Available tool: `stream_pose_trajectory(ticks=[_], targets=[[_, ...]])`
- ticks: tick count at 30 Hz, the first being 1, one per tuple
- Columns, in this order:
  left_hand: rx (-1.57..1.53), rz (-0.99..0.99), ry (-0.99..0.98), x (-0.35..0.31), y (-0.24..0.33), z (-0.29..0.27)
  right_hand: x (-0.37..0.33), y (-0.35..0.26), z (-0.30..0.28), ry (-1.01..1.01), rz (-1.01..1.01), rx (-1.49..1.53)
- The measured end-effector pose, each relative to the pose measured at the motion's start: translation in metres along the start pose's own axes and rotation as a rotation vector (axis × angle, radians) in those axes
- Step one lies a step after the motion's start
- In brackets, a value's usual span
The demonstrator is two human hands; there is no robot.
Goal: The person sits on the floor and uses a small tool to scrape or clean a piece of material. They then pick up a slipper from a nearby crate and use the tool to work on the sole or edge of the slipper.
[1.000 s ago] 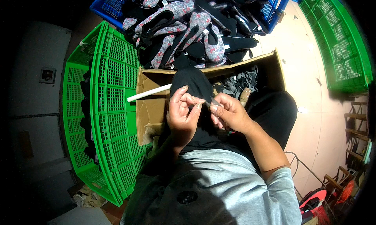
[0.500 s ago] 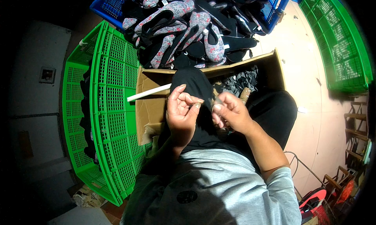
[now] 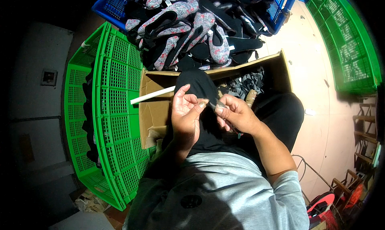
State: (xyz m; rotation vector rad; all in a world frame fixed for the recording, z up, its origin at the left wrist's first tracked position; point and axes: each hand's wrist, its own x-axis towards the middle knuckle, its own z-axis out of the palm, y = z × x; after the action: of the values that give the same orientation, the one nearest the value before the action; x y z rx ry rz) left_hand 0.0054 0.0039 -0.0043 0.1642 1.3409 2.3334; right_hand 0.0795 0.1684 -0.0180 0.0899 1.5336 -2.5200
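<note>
My left hand (image 3: 187, 111) is closed in a pinch, thumb against index fingertip, over my black-trousered knee. Whatever sits in that pinch is too small to make out. Just to its right, my right hand (image 3: 236, 113) grips a small flat dark-grey piece (image 3: 217, 103) between thumb and forefinger; its pointed end reaches toward the left fingertips. I cannot tell whether this piece is a blade or a scrap. Below the right palm a bit of something dark and coloured shows, mostly hidden. Under both hands stands an open cardboard box (image 3: 154, 109) holding grey and black scraps (image 3: 246, 83).
Ahead, a blue crate (image 3: 110, 9) overflows with floral and black fabric shoes (image 3: 218, 43). Green crates stand at left (image 3: 116, 109) and far right (image 3: 345, 41). A white tube (image 3: 152, 94) juts over the box's left side. Wooden racks (image 3: 363, 130) line the right edge.
My right hand has turned slightly, and the grey piece now points more plainly toward the left fingertips. The left hand has barely shifted. Something coloured now shows beneath the right palm.
</note>
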Motion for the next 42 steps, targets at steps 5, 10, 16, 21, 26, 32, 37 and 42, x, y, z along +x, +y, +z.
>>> stream_pose_trajectory(ticks=[5, 10, 16, 21, 26, 32, 37, 42], targets=[[0.000, 0.004, -0.014, 0.000, 0.000, 0.001, 0.001, 0.002, 0.000, -0.005, -0.014, -0.010], [0.032, 0.038, -0.009, -0.001, -0.001, 0.002, 0.002, 0.002, 0.001, 0.014, 0.002, -0.009], [0.201, 0.164, -0.011, -0.002, -0.004, 0.003, 0.002, 0.004, 0.000, 0.029, 0.007, -0.010], [0.320, 0.214, -0.035, -0.005, -0.002, 0.005, 0.002, 0.005, 0.000, 0.044, -0.021, -0.029], [0.423, 0.239, -0.067, -0.005, -0.001, 0.006, 0.000, 0.004, 0.001, 0.065, -0.016, -0.045], [0.546, 0.288, -0.105, -0.004, 0.004, 0.006, -0.003, -0.003, 0.002, 0.043, 0.006, -0.095], [0.648, 0.333, -0.151, -0.004, 0.008, 0.007, -0.004, -0.003, -0.001, 0.043, -0.018, -0.205], [0.657, 0.350, -0.166, -0.004, 0.009, 0.009, -0.006, -0.004, -0.004, 0.040, -0.052, -0.299]])
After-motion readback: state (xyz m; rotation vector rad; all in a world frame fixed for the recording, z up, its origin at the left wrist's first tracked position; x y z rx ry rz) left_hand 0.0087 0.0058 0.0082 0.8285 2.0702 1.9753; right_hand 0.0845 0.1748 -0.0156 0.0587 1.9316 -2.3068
